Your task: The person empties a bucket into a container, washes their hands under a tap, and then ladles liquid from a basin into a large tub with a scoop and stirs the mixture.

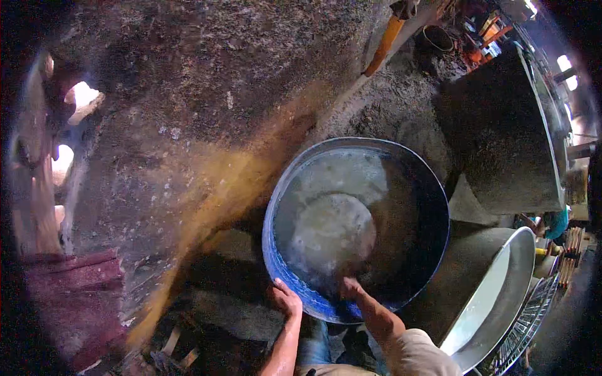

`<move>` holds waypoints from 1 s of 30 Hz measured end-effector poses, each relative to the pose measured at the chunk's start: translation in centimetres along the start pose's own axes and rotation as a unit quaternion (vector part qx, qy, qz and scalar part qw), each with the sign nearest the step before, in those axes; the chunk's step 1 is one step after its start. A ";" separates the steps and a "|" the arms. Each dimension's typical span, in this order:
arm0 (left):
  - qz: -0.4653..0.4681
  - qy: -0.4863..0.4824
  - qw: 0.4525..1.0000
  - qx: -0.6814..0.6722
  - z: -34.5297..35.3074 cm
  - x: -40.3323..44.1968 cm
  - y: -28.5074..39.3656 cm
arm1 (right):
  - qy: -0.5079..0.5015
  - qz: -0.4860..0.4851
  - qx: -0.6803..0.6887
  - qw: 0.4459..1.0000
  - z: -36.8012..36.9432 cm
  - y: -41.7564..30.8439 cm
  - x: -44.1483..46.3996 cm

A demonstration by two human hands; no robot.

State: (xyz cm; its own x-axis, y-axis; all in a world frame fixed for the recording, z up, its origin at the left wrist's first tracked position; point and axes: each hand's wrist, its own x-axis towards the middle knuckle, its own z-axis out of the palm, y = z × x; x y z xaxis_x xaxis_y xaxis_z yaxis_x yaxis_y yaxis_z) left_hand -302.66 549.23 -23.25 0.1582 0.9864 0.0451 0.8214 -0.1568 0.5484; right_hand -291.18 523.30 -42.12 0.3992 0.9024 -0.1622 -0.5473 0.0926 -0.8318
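A large round blue drum (268,233) stands open-topped in front of me, with cloudy liquid inside. My left hand (287,299) grips its near left rim. Reaching over the near side into the drum, my right hand (351,288) is low near the liquid. Its fingers are dark and blurred, so I cannot see whether they hold anything. Just beyond this hand, a pale round patch (335,232) shows in the liquid; whether it is an object, foam or a reflection I cannot make out.
A wide metal vat (530,250) with white contents stands at right, by a metal rack (533,319). Behind it is a dark concrete block (501,138). A stained wall (188,81) rises at left, with maroon cloth (75,294) below. A person in teal (555,224) is far right.
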 end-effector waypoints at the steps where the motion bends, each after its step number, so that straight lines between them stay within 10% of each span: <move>1: -0.076 -0.026 0.997 0.004 -1.7 0.7 2.7 | -0.032 -0.019 0.034 0.999 -0.3 0.8 0.0; 3: -0.151 -0.040 0.988 0.005 -2.4 1.0 4.0 | -0.062 0.012 -0.022 0.998 0.1 0.4 0.7; 5: -0.155 -0.031 0.987 -0.024 -2.3 1.2 4.1 | 0.185 0.361 -0.224 0.886 3.6 -3.9 3.4; 9: -0.217 -0.107 0.970 -0.026 -1.5 1.2 3.2 | 0.177 0.307 -0.001 0.935 6.6 -10.1 3.8; 14: -0.126 -0.046 0.990 0.038 1.0 1.1 0.2 | 0.135 0.362 -0.048 0.921 14.3 -29.7 2.2; 16: -0.131 -0.147 0.980 0.018 0.0 2.7 0.0 | 0.083 0.260 0.027 0.962 15.1 -34.5 -0.5; 18: -0.208 -0.262 0.939 0.085 -8.1 3.9 9.1 | 0.139 0.369 -0.108 0.913 14.2 -37.5 -3.8; 24: -0.030 -0.072 0.984 -0.163 -9.2 0.1 3.0 | 0.167 0.403 -0.133 0.890 12.9 -51.2 -17.5; 26: -0.106 -0.112 0.949 -0.276 -5.2 -0.6 -4.2 | 0.197 0.364 -0.108 0.904 12.8 -54.7 -22.6; 30: -0.233 -0.157 0.954 -0.107 -14.2 -7.7 4.6 | 0.262 0.393 -0.106 0.875 9.2 -56.4 -33.3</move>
State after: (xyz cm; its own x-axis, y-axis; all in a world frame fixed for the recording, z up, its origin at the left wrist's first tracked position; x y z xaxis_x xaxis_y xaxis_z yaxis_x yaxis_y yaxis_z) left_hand -307.93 541.65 -9.20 -0.0128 0.8776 -0.4792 0.7169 0.3422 0.6075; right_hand -280.42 491.89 15.10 0.2741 0.3310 -0.9030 -0.6768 -0.6007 -0.4256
